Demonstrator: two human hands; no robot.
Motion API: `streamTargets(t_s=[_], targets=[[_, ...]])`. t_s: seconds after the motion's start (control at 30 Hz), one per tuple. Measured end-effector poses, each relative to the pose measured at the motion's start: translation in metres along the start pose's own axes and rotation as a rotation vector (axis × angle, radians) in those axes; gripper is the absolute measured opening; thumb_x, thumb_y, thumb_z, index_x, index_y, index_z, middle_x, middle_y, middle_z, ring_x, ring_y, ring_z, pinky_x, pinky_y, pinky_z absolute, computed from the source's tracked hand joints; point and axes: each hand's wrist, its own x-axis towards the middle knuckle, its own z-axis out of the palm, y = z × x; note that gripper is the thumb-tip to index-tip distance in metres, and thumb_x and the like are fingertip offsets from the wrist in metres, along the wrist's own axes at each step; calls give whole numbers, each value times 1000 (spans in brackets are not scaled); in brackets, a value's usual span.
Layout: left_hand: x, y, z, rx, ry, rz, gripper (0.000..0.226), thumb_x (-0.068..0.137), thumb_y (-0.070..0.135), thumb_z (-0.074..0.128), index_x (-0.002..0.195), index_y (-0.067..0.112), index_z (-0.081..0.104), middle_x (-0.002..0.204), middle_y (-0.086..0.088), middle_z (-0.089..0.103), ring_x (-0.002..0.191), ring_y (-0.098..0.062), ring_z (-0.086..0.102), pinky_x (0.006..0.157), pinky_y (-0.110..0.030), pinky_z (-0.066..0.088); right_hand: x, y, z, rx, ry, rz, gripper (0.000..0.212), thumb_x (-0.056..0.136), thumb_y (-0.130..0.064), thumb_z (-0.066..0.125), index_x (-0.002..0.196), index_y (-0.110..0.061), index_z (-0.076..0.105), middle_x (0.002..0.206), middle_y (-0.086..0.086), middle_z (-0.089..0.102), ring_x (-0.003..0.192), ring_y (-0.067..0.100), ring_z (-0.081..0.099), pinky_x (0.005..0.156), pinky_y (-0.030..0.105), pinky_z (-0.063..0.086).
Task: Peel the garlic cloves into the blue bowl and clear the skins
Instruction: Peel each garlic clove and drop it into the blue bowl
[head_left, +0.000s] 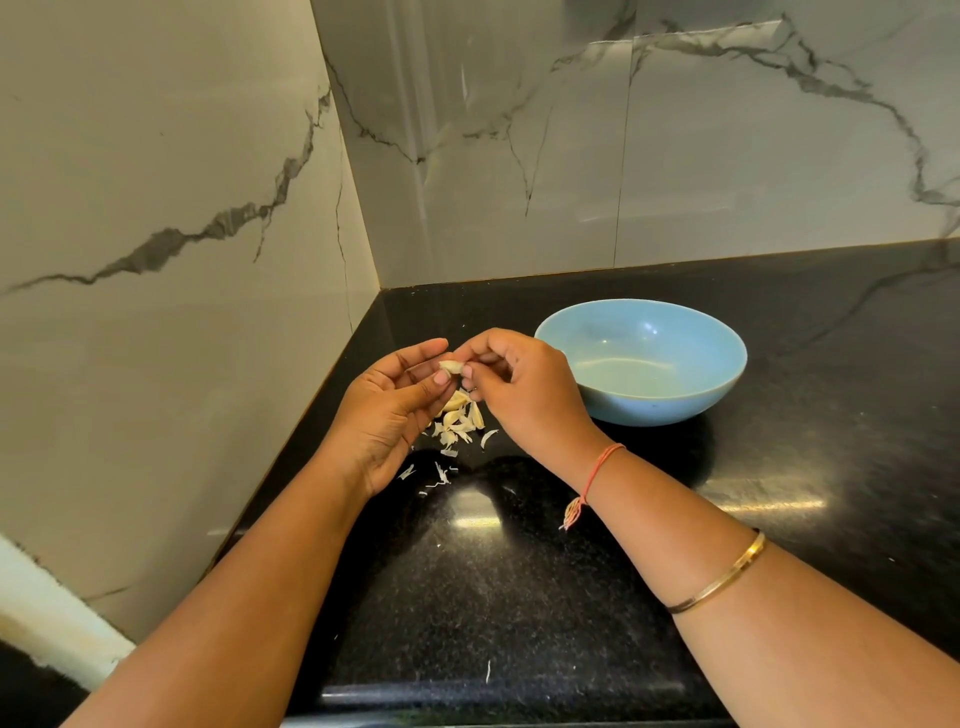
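A pale garlic clove (451, 367) is held above the black counter between both hands. My left hand (392, 410) pinches it from the left with thumb and fingers, and my right hand (522, 395) pinches it from the right. Below the hands lies a small heap of garlic cloves and skins (460, 418), partly hidden by my left hand. Thin white skin scraps (439, 475) are scattered nearer to me. The blue bowl (641, 361) stands just right of my right hand, with nothing visible inside it.
The black speckled counter (519, 597) ends in a corner of marble-patterned walls (519, 156) at the left and back. One stray skin sliver (488, 671) lies near the front edge. My right forearm wears a red thread and a gold bangle.
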Motion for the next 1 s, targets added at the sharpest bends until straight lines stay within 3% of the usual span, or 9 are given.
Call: streamTargets(t_s=[0.17, 0.33, 0.5, 0.67, 0.83, 1.0], targets=[[0, 1, -2, 2, 14, -2, 29, 86, -8, 53, 103, 11, 66, 93, -5, 73, 81, -9, 69, 69, -17, 56, 1, 1, 0, 112, 38, 61, 14, 92, -7, 53, 92, -7, 67, 70, -3, 62, 62, 6, 60, 62, 12, 52], [-1, 2, -2, 16, 3, -1, 23, 80, 6, 61, 101, 10, 69, 92, -4, 73, 78, -8, 67, 70, -18, 56, 1, 0, 0, 142, 52, 59, 15, 93, -8, 53, 90, -5, 68, 68, -4, 61, 58, 0, 58, 59, 10, 50], [-3, 1, 1, 42, 4, 9, 23, 67, 7, 66, 89, 8, 72, 84, -6, 74, 74, -10, 68, 64, -16, 55, 2, 0, 0, 116, 55, 67, 17, 93, -12, 53, 89, -5, 68, 71, 1, 64, 65, 9, 61, 65, 19, 55], [-2, 2, -1, 20, 25, 7, 22, 67, 9, 65, 89, 8, 70, 78, -6, 73, 70, -8, 69, 64, -16, 56, 2, 0, 1, 120, 12, 49, 16, 90, -11, 57, 102, -11, 67, 85, 1, 68, 81, 14, 66, 76, 29, 57], [-4, 1, 0, 102, 22, 4, 14, 77, 8, 64, 90, 7, 69, 69, -2, 71, 63, -5, 65, 60, -15, 54, 1, 1, 0, 41, 18, -29, 6, 87, -10, 62, 90, -10, 68, 77, -4, 65, 70, 5, 62, 67, 16, 53], [-4, 1, -2, 154, 24, -23, 11, 81, 6, 63, 90, 6, 69, 68, -2, 69, 61, -5, 62, 59, -16, 54, 1, 2, 1, -207, 47, -191, 7, 87, -8, 62, 84, -6, 68, 79, 3, 65, 71, 12, 58, 62, 22, 48]])
